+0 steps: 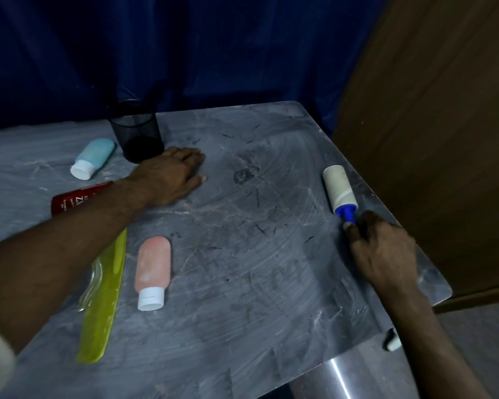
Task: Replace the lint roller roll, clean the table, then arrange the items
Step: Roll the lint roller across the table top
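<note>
Well, the cleaning step looks to be the one in hand. The person's right hand has its fingers curled tight round the blue plastic handle of the white-rolled lint roller, which lies near the right edge of the grey marbled table, roll pointing toward the far corner. The left hand rests flat on the top, fingers straight and close together, just beside the black mesh pen cup at the far edge. Short dark strands are scattered across the middle of the top. The pale blue squeeze bottle, red tube, yellow-green flat strip and pink squeeze bottle lie loose along the left side. Next, I'd say, the roller needs pressing down and drawing inward over those strands; arranging comes later.
</note>
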